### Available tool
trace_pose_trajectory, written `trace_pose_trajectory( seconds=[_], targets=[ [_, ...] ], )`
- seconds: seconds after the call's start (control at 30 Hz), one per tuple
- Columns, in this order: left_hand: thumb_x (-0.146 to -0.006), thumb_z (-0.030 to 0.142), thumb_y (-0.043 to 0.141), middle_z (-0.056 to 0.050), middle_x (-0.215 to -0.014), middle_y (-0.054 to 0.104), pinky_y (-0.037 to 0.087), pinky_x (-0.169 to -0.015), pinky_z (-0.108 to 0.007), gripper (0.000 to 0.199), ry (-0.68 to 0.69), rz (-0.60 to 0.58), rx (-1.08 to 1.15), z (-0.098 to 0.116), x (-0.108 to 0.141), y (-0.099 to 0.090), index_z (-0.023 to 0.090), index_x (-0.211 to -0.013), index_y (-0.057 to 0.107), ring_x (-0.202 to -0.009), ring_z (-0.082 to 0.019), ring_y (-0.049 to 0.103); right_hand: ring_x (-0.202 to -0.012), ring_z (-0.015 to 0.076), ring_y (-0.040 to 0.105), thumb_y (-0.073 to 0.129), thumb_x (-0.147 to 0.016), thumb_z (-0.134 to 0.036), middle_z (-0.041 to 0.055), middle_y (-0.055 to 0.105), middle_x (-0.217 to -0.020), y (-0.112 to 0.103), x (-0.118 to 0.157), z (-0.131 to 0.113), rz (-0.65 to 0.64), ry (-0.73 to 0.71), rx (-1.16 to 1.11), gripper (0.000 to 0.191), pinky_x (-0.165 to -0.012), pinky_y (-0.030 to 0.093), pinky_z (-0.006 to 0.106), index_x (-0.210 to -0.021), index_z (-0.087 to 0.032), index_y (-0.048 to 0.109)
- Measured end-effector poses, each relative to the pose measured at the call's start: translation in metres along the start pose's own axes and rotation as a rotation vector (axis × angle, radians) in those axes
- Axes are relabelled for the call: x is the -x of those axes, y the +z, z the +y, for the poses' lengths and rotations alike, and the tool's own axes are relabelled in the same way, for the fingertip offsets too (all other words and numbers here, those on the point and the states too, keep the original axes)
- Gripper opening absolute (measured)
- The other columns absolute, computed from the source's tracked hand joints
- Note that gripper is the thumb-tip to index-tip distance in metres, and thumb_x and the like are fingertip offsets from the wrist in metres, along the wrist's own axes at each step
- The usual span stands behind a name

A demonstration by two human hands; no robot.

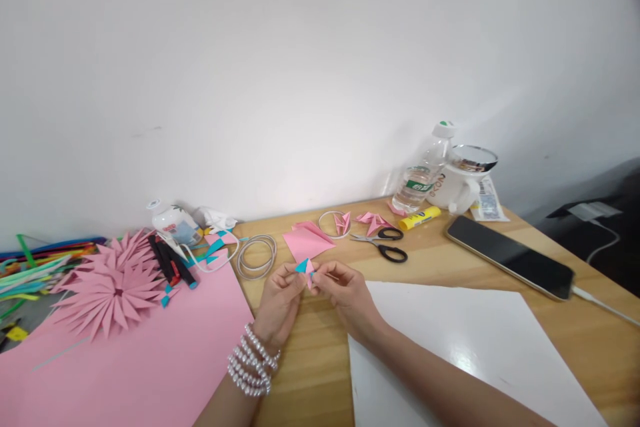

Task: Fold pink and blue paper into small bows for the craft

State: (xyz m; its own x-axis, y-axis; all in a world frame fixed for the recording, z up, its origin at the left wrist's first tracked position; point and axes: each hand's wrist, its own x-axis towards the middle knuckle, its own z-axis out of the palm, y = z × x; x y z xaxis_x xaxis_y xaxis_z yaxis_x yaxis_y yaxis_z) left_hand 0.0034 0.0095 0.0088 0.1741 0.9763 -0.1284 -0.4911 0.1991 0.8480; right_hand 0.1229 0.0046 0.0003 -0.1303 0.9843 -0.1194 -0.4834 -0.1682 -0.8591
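Observation:
Near the middle of the table, a small folded paper piece [309,268] in pink and blue is pinched between both hands. My left hand [280,297], with strands of pearl beads at the wrist, grips its left side. From the right, the fingertips of my right hand [345,290] close on its other edge. Just beyond lies a pink paper sheet [307,242], partly creased. Black-handled scissors [383,241] rest to its right, beside a yellow glue stick [420,218]. Small pink folded pieces [374,221] sit behind the scissors.
At left, pink paper [165,360] bears spiky pink paper rosettes [117,291] and markers [170,260]. Coiled cable [257,257] lies left of centre. On the right are a white board [460,347], a phone [510,255], a water bottle [423,177] and a white mug [457,187].

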Motion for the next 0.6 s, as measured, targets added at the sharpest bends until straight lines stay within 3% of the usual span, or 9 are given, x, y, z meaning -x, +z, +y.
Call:
trace_pose_trajectory(
  seconds=[0.27, 0.6],
  targets=[
    [-0.063, 0.019, 0.07, 0.0, -0.059, 0.062, 0.042, -0.062, -0.022, 0.012, 0.039, -0.004, -0.035, 0.0008, 0.0005, -0.0012, 0.013, -0.069, 0.061, -0.057, -0.01, 0.054, -0.058, 0.0097, 0.053, 0.073, -0.056, -0.022, -0.0028, 0.058, -0.063, 0.0013, -0.0013, 0.0003, 0.023, 0.034, -0.174, 0.02, -0.063, 0.042, 0.025, -0.062, -0.017, 0.055],
    [-0.061, 0.018, 0.071, -0.002, -0.065, 0.064, 0.043, -0.068, -0.025, 0.013, 0.022, 0.038, -0.022, 0.0014, 0.0004, -0.0016, 0.013, -0.07, 0.063, -0.06, -0.011, 0.056, -0.06, 0.0112, 0.052, 0.071, -0.059, -0.025, -0.0007, 0.06, -0.058, 0.0019, -0.0008, -0.0033, -0.004, 0.048, -0.092, 0.014, -0.065, 0.04, 0.026, -0.058, -0.016, 0.06]
  ],
)
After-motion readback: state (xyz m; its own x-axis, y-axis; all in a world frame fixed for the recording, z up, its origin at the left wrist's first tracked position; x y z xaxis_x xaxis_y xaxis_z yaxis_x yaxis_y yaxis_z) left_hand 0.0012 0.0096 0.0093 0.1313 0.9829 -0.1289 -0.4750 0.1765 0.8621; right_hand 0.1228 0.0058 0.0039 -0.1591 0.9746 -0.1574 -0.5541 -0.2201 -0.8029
